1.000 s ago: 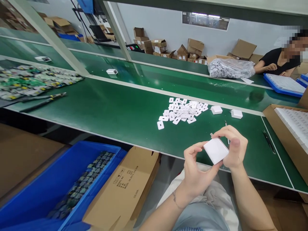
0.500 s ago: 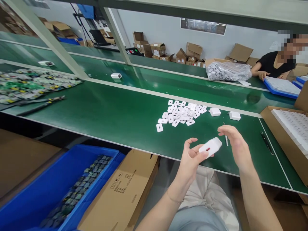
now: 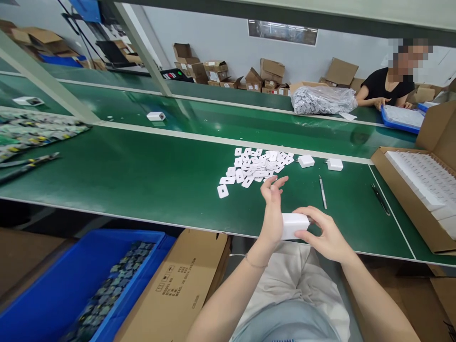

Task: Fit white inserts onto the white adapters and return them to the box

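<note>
My right hand (image 3: 326,232) grips a white charger (image 3: 294,223) between thumb and fingers, just above the table's front edge. The palm of my left hand (image 3: 272,211) is against the charger's left end, its fingers apart and pointing up. What lies between palm and charger is hidden. Beyond my hands is a heap of small white cover plates (image 3: 256,166), each with a slot. Two more white chargers, one at the heap's right (image 3: 306,161) and another farther right (image 3: 335,165), lie on the green table. A craft knife (image 3: 322,192) rests to the right of my hands.
Black tweezers (image 3: 380,199) lie beside a carton of white chargers (image 3: 388,164) at right. Pliers (image 3: 32,164) and circuit boards (image 3: 21,135) are at far left. A blue bin (image 3: 46,285) and a carton (image 3: 178,280) stand below the table edge. Across sits a co-worker (image 3: 388,90).
The charger has passed from my left hand's fingers to my right hand, which has come in to grip it. My left fingers have opened upward. The view has shifted right.
</note>
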`<state>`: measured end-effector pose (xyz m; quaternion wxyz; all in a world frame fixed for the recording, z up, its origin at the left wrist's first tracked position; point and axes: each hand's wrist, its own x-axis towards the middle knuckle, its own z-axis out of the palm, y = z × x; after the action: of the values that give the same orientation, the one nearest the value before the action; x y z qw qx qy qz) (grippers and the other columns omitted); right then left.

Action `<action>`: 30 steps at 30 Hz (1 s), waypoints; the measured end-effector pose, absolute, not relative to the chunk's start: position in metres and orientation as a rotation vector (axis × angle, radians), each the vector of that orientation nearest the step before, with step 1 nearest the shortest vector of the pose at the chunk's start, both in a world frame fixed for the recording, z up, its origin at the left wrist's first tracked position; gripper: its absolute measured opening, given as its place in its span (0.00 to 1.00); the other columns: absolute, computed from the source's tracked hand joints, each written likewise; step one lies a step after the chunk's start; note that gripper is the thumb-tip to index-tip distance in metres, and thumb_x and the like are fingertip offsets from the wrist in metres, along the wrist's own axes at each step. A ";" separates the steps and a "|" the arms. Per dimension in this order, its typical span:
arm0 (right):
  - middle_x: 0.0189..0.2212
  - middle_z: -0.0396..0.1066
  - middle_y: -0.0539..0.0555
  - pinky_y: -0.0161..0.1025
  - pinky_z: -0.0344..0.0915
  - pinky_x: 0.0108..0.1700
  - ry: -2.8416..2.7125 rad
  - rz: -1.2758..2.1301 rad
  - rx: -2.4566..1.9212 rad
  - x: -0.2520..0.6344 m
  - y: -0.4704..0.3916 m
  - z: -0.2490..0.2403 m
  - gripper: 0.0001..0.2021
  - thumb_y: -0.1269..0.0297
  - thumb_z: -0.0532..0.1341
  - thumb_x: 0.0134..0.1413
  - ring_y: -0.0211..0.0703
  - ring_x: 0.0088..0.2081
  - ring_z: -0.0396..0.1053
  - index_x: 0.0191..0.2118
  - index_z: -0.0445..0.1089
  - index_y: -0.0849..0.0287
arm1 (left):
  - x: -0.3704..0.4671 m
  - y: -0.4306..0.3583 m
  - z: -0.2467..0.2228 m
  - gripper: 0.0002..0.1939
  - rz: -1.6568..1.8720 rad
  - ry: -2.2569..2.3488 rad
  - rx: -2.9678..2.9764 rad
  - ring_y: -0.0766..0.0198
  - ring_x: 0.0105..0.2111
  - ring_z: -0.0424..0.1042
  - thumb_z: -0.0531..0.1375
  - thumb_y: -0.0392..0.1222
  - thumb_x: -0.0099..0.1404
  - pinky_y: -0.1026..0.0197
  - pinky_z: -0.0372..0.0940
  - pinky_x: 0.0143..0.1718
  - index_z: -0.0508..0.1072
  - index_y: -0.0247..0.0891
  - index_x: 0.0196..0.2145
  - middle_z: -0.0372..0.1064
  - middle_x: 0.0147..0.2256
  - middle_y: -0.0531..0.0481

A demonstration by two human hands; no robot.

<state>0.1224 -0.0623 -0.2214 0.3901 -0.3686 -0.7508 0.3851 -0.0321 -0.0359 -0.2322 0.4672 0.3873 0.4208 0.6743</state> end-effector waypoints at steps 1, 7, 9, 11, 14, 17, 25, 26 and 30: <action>0.37 0.71 0.54 0.38 0.68 0.39 -1.921 0.952 -0.929 0.120 -0.063 -0.222 0.13 0.61 0.64 0.56 0.41 0.35 0.68 0.47 0.71 0.57 | -0.029 -0.034 -0.231 0.29 1.635 1.028 1.000 0.56 0.57 0.64 0.44 0.69 0.65 0.48 0.53 0.60 0.58 0.43 0.49 0.69 0.54 0.41; 0.35 0.69 0.54 0.38 0.68 0.36 -1.907 0.895 -0.954 0.123 -0.065 -0.230 0.11 0.62 0.61 0.58 0.41 0.33 0.67 0.46 0.70 0.58 | -0.010 -0.036 -0.235 0.31 1.557 1.107 1.000 0.55 0.57 0.62 0.39 0.70 0.65 0.47 0.49 0.60 0.59 0.42 0.49 0.68 0.53 0.40; 0.36 0.69 0.55 0.38 0.68 0.36 -1.891 0.889 -0.980 0.129 -0.066 -0.232 0.12 0.62 0.61 0.58 0.41 0.33 0.67 0.47 0.69 0.58 | -0.005 -0.035 -0.236 0.32 1.555 1.120 0.976 0.54 0.56 0.63 0.38 0.70 0.65 0.47 0.51 0.59 0.59 0.42 0.48 0.68 0.52 0.38; 0.36 0.70 0.55 0.38 0.67 0.37 -1.868 0.894 -1.001 0.133 -0.065 -0.234 0.12 0.62 0.61 0.57 0.41 0.34 0.67 0.47 0.69 0.58 | 0.000 -0.032 -0.236 0.32 1.547 1.116 0.976 0.54 0.54 0.64 0.39 0.70 0.64 0.48 0.52 0.57 0.59 0.41 0.47 0.69 0.50 0.38; 0.38 0.70 0.55 0.39 0.67 0.40 -1.785 0.953 -1.021 0.138 -0.064 -0.237 0.12 0.63 0.62 0.56 0.42 0.37 0.68 0.46 0.70 0.58 | 0.007 -0.026 -0.234 0.29 1.475 1.103 0.938 0.54 0.52 0.66 0.40 0.69 0.66 0.50 0.55 0.56 0.60 0.41 0.45 0.70 0.49 0.39; 0.40 0.72 0.55 0.39 0.68 0.42 -1.652 1.109 -1.024 0.140 -0.062 -0.244 0.13 0.61 0.64 0.54 0.43 0.39 0.70 0.45 0.70 0.57 | 0.013 -0.017 -0.231 0.28 1.367 1.044 0.791 0.55 0.50 0.68 0.38 0.66 0.68 0.51 0.59 0.52 0.62 0.41 0.43 0.71 0.48 0.39; 0.37 0.74 0.54 0.37 0.69 0.32 -1.161 0.859 -1.149 0.234 -0.068 -0.225 0.20 0.50 0.68 0.47 0.42 0.33 0.71 0.44 0.72 0.54 | -0.040 -0.015 -0.233 0.26 1.331 0.959 0.748 0.50 0.48 0.71 0.52 0.65 0.63 0.47 0.63 0.53 0.71 0.38 0.39 0.73 0.47 0.42; 0.38 0.74 0.54 0.38 0.70 0.32 -1.094 0.728 -1.177 0.258 -0.072 -0.215 0.20 0.50 0.69 0.46 0.43 0.34 0.71 0.44 0.72 0.54 | -0.053 -0.016 -0.235 0.26 1.331 1.017 0.734 0.48 0.50 0.70 0.54 0.65 0.61 0.45 0.60 0.57 0.72 0.39 0.38 0.73 0.47 0.43; 0.42 0.72 0.54 0.40 0.71 0.33 -0.940 0.202 -1.504 0.348 -0.088 -0.176 0.20 0.50 0.66 0.47 0.47 0.37 0.72 0.46 0.70 0.52 | -0.099 -0.019 -0.256 0.24 1.438 1.180 0.633 0.45 0.56 0.65 0.55 0.66 0.59 0.40 0.47 0.66 0.72 0.44 0.38 0.73 0.47 0.50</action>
<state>0.3478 -0.0884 -0.1762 0.6274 -0.6561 -0.4100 0.0883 -0.0991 -0.0190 -0.2560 0.5548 0.2680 0.4996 0.6089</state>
